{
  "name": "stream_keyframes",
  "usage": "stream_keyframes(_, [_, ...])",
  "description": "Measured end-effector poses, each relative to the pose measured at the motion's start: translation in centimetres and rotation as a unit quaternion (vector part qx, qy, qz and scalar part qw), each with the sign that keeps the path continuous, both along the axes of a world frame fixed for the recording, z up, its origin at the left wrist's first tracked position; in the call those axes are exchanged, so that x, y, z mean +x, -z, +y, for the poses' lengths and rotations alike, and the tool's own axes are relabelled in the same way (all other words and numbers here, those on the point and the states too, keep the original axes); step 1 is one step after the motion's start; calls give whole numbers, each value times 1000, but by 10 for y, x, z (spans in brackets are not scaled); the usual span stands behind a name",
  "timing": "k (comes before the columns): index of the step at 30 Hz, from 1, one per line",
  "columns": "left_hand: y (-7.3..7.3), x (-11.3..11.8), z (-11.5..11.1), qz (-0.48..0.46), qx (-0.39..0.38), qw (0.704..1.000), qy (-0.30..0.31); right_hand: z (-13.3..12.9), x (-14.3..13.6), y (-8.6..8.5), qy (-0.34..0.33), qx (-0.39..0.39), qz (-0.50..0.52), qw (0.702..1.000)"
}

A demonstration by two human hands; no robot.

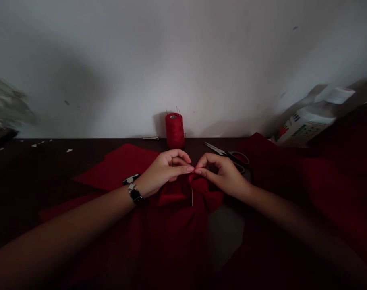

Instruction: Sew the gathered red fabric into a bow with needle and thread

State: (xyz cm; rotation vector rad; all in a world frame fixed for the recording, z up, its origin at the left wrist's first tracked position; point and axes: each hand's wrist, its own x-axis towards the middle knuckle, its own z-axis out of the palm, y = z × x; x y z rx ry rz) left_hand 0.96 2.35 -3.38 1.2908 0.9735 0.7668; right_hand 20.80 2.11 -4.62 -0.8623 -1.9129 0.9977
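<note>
My left hand (171, 165) and my right hand (221, 171) meet fingertip to fingertip at the middle of the view, both closed in a pinch. Between them they grip the top of a bunched piece of red fabric (206, 191); any thread at the fingertips is too fine to make out. Just below the pinch, a thin sewing needle (192, 197) hangs nearly upright in front of the cloth. Bracelets and a dark-strapped band circle my left wrist.
Against the wall stands a red thread spool (175, 131) with several needles stuck in its top. Scissors (227, 154) lie behind my right hand. Flat red cloth (117, 165) spreads at left, more red cloth (337, 189) at right, near a white bottle (307, 123).
</note>
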Motion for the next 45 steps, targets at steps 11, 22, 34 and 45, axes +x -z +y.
stream_keyframes(11, [-8,6,-12,71,279,957,-42,1,-4,-8,-43,-203,63,976])
stream_keyframes(22, [-11,9,-17,88,233,968,-27,-1,-4,-5,-51,-123,34,990])
stream_keyframes(34, [3,3,-3,153,253,953,67,-3,-3,-2,9,21,-63,998])
stream_keyframes(45, [2,9,-10,171,460,871,35,4,-2,-2,60,18,-13,998])
